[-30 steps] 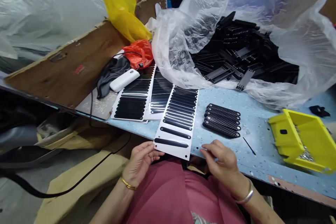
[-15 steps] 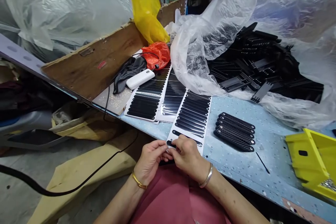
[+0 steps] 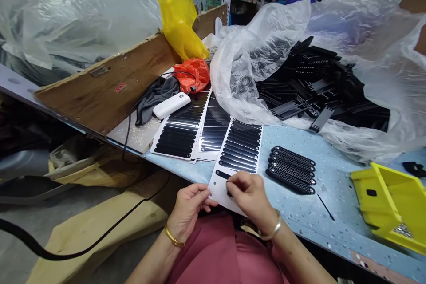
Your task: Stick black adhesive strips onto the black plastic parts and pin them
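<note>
A white backing sheet [image 3: 222,195] with rows of glossy black strip stickers [image 3: 241,144] lies at the table's front edge. My left hand [image 3: 190,202] pinches its near left corner between thumb and fingers. Over the sheet's bare near end, my right hand [image 3: 248,191] is closed on a black strip sticker [image 3: 229,193], most of which the fingers hide. One separate strip remains on the sheet just beyond that hand, with a small dark dot on the bare backing below it. To the right sits a neat row of black mesh-patterned bars [image 3: 293,168] with small round fittings at their ends.
More sticker sheets [image 3: 176,135] lie to the left under a white power bank [image 3: 171,105]. Clear plastic sheeting [image 3: 239,75] surrounds a heap of black parts [image 3: 319,84]. A yellow bin [image 3: 376,204] with small metal pieces stands right, near a thin black stick [image 3: 325,207].
My right hand has lifted the nearest strip off the backing and moved right, baring white sheet. My left hand stays at the corner. The camera view has shifted slightly.
</note>
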Demonstrator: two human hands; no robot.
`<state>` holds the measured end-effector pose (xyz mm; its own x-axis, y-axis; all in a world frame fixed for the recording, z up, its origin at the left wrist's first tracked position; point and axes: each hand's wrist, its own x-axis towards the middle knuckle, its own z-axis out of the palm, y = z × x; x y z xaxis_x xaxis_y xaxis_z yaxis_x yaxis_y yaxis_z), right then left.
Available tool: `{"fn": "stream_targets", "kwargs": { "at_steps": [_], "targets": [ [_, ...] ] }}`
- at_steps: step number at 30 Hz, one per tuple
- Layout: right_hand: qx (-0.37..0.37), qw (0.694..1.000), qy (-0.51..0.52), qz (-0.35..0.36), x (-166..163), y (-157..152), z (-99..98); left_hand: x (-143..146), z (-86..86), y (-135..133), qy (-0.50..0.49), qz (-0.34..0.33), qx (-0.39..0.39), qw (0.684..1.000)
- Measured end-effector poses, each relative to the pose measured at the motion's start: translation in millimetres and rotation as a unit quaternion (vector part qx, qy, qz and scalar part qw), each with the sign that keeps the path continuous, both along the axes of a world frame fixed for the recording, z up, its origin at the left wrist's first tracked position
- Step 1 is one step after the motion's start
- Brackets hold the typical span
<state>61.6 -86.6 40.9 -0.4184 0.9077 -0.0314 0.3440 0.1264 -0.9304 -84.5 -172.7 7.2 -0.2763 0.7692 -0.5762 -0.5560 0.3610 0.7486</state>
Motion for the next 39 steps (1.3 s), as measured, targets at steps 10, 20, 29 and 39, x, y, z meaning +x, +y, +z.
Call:
{"fn": "stream_targets", "kwargs": {
  "at_steps": [10,20,29,39],
  "targets": [
    [-0.163,0.921,0.271,-0.227,136.7,0.7,30.2,-11.4,-2.9,1.9,0.148,0.003,-0.019,0.989],
    [-0.136,0.919,0.329,-0.166,170.9,-15.1,40.6,29.9,28.2,34.6,0.287,-0.134,0.099,0.943],
    [-0.04,0.927,0.257,-0.272,213.2,-0.6,18.3,86.2,8.6,134.3,0.473,-0.311,0.196,0.8],
    [-0.069,0.938,0.202,-0.275,221.3,29.4,5.5,98.9,-3.0,155.4,0.447,-0.36,0.247,0.781]
  ]
}}
